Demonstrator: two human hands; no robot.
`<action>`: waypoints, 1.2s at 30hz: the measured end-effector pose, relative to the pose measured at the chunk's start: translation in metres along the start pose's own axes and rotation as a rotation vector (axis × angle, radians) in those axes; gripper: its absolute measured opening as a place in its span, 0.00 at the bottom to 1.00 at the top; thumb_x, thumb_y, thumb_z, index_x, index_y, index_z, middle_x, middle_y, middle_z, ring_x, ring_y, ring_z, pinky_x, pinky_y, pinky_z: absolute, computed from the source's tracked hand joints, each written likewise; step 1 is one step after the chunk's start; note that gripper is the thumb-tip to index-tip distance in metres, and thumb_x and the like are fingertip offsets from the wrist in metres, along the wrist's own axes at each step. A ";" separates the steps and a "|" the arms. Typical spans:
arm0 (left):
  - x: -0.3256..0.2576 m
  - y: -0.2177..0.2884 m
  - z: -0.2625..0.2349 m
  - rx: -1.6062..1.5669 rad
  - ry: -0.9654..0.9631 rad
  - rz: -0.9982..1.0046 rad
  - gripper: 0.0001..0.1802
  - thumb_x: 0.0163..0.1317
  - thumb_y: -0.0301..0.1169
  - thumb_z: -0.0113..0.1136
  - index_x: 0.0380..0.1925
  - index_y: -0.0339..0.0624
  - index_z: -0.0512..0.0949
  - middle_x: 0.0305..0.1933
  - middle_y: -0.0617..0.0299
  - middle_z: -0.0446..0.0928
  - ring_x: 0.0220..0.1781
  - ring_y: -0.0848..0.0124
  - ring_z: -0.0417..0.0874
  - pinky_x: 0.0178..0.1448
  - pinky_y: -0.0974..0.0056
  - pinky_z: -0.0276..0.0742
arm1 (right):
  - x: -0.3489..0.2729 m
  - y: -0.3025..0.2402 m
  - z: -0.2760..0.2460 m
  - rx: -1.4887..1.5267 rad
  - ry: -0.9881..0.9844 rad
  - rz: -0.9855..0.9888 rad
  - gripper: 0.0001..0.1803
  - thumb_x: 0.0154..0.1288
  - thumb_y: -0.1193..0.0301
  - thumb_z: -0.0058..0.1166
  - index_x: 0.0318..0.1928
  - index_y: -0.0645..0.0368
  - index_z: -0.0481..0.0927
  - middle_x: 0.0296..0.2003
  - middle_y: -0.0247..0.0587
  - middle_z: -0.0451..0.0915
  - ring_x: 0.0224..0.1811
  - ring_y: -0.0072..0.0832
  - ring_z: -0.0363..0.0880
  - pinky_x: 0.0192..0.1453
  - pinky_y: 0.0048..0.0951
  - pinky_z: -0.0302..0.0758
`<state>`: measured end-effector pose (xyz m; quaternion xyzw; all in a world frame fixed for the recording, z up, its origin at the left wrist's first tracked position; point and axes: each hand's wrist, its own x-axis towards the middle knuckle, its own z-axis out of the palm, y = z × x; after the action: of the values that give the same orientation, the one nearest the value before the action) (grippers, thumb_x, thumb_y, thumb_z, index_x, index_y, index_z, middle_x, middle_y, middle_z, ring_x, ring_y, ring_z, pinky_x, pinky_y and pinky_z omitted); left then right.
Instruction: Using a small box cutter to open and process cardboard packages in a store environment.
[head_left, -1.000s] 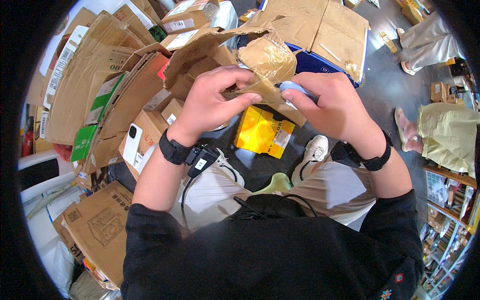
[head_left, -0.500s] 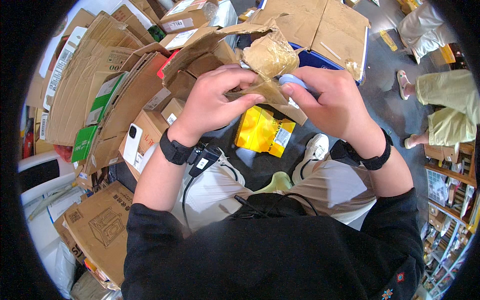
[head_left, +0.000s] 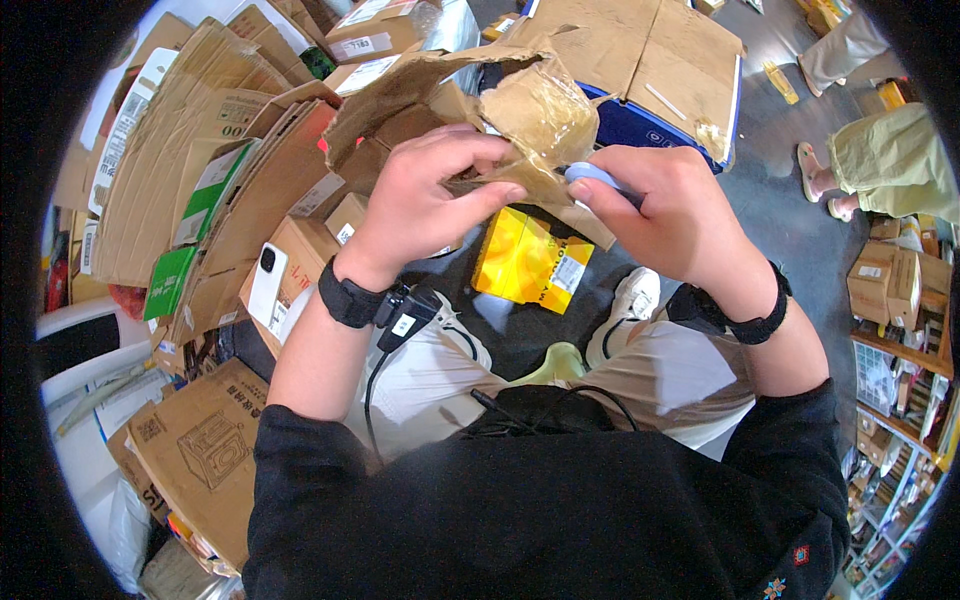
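Note:
A torn piece of brown cardboard (head_left: 385, 92), with crumpled clear tape (head_left: 545, 112) across it, is held up in front of me. My left hand (head_left: 415, 205) pinches its near edge between thumb and fingers. My right hand (head_left: 672, 210) is closed around a small light-blue box cutter (head_left: 592, 174), its tip end close to the taped cardboard. The cutter's blade is too small to make out. Below the cardboard, a yellow box (head_left: 525, 262) with a white label sits on the floor between my feet.
Flattened cardboard sheets (head_left: 175, 140) lean at the left, near a white phone (head_left: 266, 290) lying on a carton. A big blue-edged carton (head_left: 640, 60) stands ahead. Two people's legs (head_left: 890, 160) show at the right, by shelves (head_left: 900, 420) of parcels. A printed carton (head_left: 200, 440) is at lower left.
The cutter and my right hand have shifted very slightly right and down. My left hand keeps its grip on the cardboard. At the right, a person's feet have moved.

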<state>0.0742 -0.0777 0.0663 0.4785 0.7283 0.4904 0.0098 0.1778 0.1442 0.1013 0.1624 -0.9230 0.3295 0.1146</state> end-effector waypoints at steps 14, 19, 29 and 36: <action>-0.001 -0.007 0.013 -0.147 -0.487 -0.105 0.13 0.50 0.30 0.70 0.36 0.39 0.80 0.34 0.57 0.82 0.39 0.62 0.83 0.45 0.62 0.76 | 0.012 0.020 0.001 0.250 -0.021 -0.223 0.14 0.58 0.75 0.60 0.46 0.60 0.79 0.41 0.43 0.79 0.44 0.38 0.79 0.49 0.33 0.75; -0.003 -0.013 0.018 -0.193 -0.501 -0.012 0.12 0.50 0.30 0.70 0.35 0.40 0.80 0.36 0.56 0.82 0.40 0.58 0.83 0.45 0.60 0.77 | 0.011 0.034 0.024 0.361 -0.165 -0.233 0.16 0.56 0.71 0.65 0.46 0.58 0.80 0.41 0.43 0.80 0.45 0.40 0.79 0.51 0.35 0.74; -0.006 -0.013 0.014 -0.089 -0.528 -0.023 0.13 0.50 0.30 0.68 0.33 0.38 0.75 0.33 0.56 0.79 0.38 0.56 0.81 0.42 0.57 0.75 | 0.009 0.035 0.011 0.192 -0.309 -0.031 0.10 0.59 0.73 0.63 0.37 0.61 0.76 0.34 0.39 0.75 0.37 0.36 0.74 0.44 0.31 0.71; -0.005 -0.012 0.010 -0.106 -0.564 -0.077 0.12 0.51 0.29 0.67 0.33 0.39 0.75 0.31 0.55 0.79 0.37 0.56 0.81 0.41 0.59 0.74 | 0.009 0.040 0.011 0.212 -0.306 -0.011 0.09 0.58 0.73 0.64 0.37 0.61 0.77 0.33 0.39 0.76 0.36 0.35 0.74 0.43 0.31 0.71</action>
<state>0.0738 -0.0752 0.0500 0.5666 0.6880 0.3747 0.2555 0.1529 0.1643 0.0728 0.2270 -0.8888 0.3959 -0.0433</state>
